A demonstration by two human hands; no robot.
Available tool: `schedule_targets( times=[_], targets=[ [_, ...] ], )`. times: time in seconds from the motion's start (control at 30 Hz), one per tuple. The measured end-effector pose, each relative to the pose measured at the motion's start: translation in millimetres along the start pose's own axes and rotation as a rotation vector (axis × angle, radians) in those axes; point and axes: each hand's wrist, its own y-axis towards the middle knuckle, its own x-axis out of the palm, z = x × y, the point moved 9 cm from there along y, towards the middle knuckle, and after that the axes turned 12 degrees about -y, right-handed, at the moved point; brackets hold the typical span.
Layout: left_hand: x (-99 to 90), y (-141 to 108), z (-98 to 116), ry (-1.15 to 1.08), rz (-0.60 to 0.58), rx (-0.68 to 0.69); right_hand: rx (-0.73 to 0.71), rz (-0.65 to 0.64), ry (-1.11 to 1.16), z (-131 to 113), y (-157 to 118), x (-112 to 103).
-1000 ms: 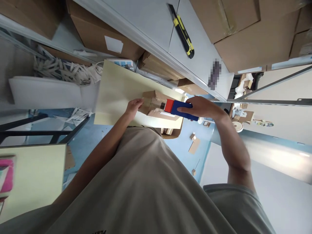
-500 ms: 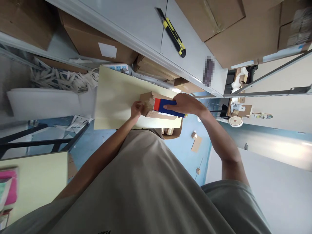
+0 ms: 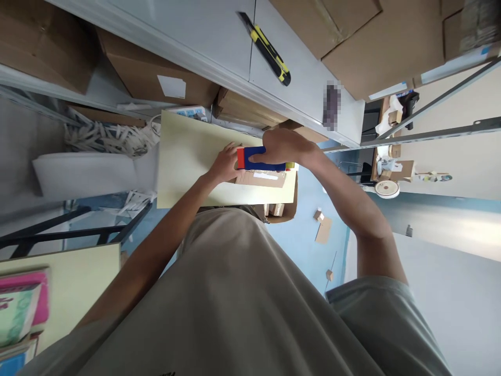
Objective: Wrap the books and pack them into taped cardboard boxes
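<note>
A small cardboard box (image 3: 261,178) with a white label lies on the pale yellow tabletop (image 3: 183,156). My left hand (image 3: 225,164) is closed around the box's left end, covering most of that end. My right hand (image 3: 284,147) grips a blue block-shaped object (image 3: 270,163) with a red left end and a bit of yellow at its right. The object lies along the top of the box, its red end close to my left fingers. Its exact kind does not show. My right palm hides its far side.
Above the tabletop runs a grey shelf (image 3: 219,31) with a yellow-black utility knife (image 3: 270,55), blade out, and large cartons (image 3: 376,47). A power strip (image 3: 190,112) sits at the tabletop's back edge. An open carton (image 3: 289,209) with small boxes stands below the right edge.
My left hand has moved up and further onto the box's end. The blue and red object has shifted left and up with my right hand. The view has moved slightly.
</note>
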Motion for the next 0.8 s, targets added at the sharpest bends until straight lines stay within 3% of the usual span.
schedule_targets(
  times=[0.13,0.23,0.6,0.8],
  targets=[
    [-3.1,-5.3,-11.1,0.077,0.036,-0.068,-0.022,-0.025,-0.017,-6.2,-2.4,-11.6],
    [-1.8,-9.3,-12.9,0.076,0.044,-0.099,-0.018,-0.043,0.005,6.5,-3.6,-5.9],
    [1.3,-20.9,-8.3,0.175,-0.03,-0.096,-0.015,-0.147,0.096,80.9,-11.2,70.7],
    [5.0,-16.5,-4.3,0.275,0.035,-0.049,-0.103,-0.062,0.087,76.8,-5.9,56.4]
  ],
)
